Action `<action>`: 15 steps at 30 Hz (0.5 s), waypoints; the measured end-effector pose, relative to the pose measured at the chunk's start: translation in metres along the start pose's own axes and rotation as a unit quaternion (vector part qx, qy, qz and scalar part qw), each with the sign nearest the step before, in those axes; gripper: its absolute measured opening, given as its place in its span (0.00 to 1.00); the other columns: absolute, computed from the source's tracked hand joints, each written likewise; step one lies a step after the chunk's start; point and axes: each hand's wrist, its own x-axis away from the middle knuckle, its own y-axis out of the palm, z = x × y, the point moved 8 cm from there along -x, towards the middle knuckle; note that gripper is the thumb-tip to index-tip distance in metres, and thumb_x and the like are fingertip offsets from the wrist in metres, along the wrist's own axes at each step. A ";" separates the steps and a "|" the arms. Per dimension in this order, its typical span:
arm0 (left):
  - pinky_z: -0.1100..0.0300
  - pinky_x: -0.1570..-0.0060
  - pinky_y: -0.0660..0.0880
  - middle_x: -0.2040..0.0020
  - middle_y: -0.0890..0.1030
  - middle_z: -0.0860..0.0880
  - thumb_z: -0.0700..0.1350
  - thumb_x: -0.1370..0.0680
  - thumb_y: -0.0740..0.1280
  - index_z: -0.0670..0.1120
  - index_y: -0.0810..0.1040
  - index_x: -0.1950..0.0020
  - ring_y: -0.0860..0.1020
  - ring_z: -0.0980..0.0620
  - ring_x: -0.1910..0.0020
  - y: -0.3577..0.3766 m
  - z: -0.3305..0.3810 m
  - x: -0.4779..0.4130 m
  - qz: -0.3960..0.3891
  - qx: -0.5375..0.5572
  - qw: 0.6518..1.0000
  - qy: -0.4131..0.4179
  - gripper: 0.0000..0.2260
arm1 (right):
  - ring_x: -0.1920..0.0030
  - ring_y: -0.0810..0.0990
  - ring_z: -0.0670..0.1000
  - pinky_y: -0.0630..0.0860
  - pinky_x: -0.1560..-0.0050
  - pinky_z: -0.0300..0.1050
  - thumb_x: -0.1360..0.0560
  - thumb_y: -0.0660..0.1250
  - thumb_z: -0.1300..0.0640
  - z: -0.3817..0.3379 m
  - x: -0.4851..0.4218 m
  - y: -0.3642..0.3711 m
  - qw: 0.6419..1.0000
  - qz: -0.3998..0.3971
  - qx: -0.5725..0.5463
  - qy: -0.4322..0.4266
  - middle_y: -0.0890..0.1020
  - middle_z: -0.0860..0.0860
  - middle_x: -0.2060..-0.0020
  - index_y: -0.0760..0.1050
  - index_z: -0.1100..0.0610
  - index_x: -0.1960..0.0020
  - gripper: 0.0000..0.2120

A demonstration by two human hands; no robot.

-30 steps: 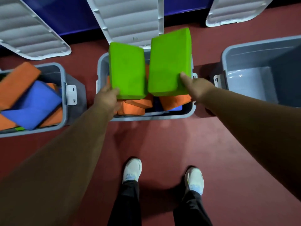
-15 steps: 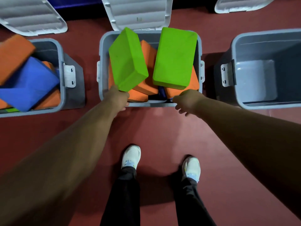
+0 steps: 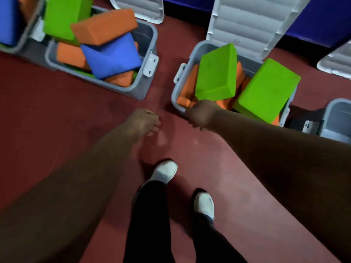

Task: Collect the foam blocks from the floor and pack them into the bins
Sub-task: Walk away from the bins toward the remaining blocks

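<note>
Foam blocks [image 3: 216, 71], two green ones, lie tilted on orange blocks [image 3: 187, 88] in the bin at 1 o'clock [image 3: 173, 100], its lid [image 3: 252, 25] propped open behind. I judge this drop done; next I must turn to the floor [image 3: 57, 111] for more. My left hand [image 3: 144, 120] and right hand [image 3: 201, 115] hang loosely curled, holding nothing. The bin at 11 o'clock [image 3: 152, 33] is heaped with orange, blue and green blocks; the bin at 3 o'clock [image 3: 340, 118] shows only grey wall.

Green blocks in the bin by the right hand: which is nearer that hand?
The left green block, just beyond the right hand; the other lies farther right.
</note>
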 end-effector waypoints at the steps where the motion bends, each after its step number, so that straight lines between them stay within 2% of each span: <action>1: 0.68 0.81 0.66 0.62 0.79 0.39 0.36 0.16 0.62 0.39 0.80 0.54 0.76 0.54 0.79 -0.014 -0.017 0.008 0.018 -0.007 1.000 -0.008 0.10 | 0.53 0.87 0.56 0.81 0.60 0.42 0.18 0.64 0.54 -0.011 0.004 0.008 1.000 0.007 -0.029 0.009 0.87 0.57 0.52 0.77 0.56 0.50 0.07; 3: 0.62 0.75 0.68 0.63 0.79 0.37 0.36 0.18 0.63 0.43 0.81 0.69 0.75 0.48 0.76 -0.040 -0.062 0.026 0.042 0.025 0.999 -0.011 0.20 | 0.56 0.87 0.55 0.81 0.58 0.44 0.19 0.65 0.54 -0.037 0.009 0.037 1.000 -0.008 -0.019 -0.004 0.86 0.57 0.51 0.76 0.54 0.53 0.06; 4: 0.60 0.73 0.69 0.62 0.80 0.36 0.37 0.18 0.64 0.42 0.80 0.71 0.75 0.47 0.75 -0.053 -0.083 0.032 0.061 0.046 0.997 -0.014 0.21 | 0.55 0.86 0.56 0.82 0.56 0.46 0.19 0.65 0.54 -0.047 0.009 0.055 1.000 -0.023 -0.003 -0.011 0.86 0.57 0.50 0.76 0.54 0.53 0.06; 5: 0.59 0.71 0.70 0.61 0.80 0.36 0.38 0.18 0.64 0.42 0.80 0.69 0.76 0.48 0.75 -0.066 -0.102 0.041 0.079 0.067 0.994 -0.025 0.19 | 0.53 0.87 0.57 0.84 0.52 0.48 0.19 0.65 0.53 -0.057 0.011 0.071 0.999 -0.033 0.012 -0.010 0.86 0.58 0.49 0.78 0.54 0.50 0.05; 7: 0.61 0.71 0.72 0.65 0.82 0.42 0.38 0.17 0.63 0.42 0.77 0.62 0.77 0.53 0.76 -0.088 -0.147 0.055 0.112 0.108 0.987 -0.050 0.14 | 0.48 0.86 0.59 0.84 0.46 0.54 0.21 0.67 0.53 -0.078 0.013 0.104 0.998 -0.044 0.044 -0.023 0.86 0.58 0.48 0.79 0.55 0.46 0.07; 8: 0.61 0.69 0.72 0.68 0.82 0.46 0.38 0.16 0.62 0.43 0.76 0.60 0.78 0.54 0.76 -0.096 -0.171 0.062 0.124 0.130 0.982 -0.060 0.12 | 0.47 0.86 0.59 0.84 0.44 0.55 0.22 0.67 0.52 -0.087 0.014 0.125 0.996 -0.054 0.057 -0.032 0.86 0.58 0.47 0.79 0.54 0.48 0.07; 10: 0.60 0.66 0.72 0.67 0.81 0.47 0.38 0.17 0.62 0.43 0.75 0.59 0.79 0.55 0.76 -0.114 -0.216 0.079 0.145 0.162 0.974 -0.064 0.12 | 0.46 0.86 0.60 0.83 0.43 0.58 0.27 0.68 0.49 -0.103 0.019 0.168 0.993 -0.068 0.092 -0.039 0.86 0.57 0.48 0.79 0.53 0.53 0.09; 13: 0.60 0.67 0.72 0.62 0.82 0.45 0.39 0.16 0.62 0.43 0.76 0.58 0.79 0.58 0.78 -0.138 -0.295 0.107 0.163 0.193 0.963 -0.093 0.11 | 0.47 0.85 0.59 0.83 0.43 0.57 0.23 0.68 0.50 -0.128 0.040 0.242 0.982 -0.096 0.148 -0.069 0.86 0.57 0.49 0.76 0.53 0.59 0.08; 15: 0.61 0.66 0.73 0.61 0.82 0.46 0.41 0.15 0.61 0.43 0.76 0.55 0.80 0.58 0.76 -0.151 -0.354 0.126 0.173 0.215 0.954 -0.119 0.09 | 0.51 0.85 0.57 0.83 0.49 0.52 0.20 0.66 0.51 -0.144 0.051 0.298 0.972 -0.115 0.185 -0.089 0.85 0.56 0.50 0.75 0.52 0.59 0.09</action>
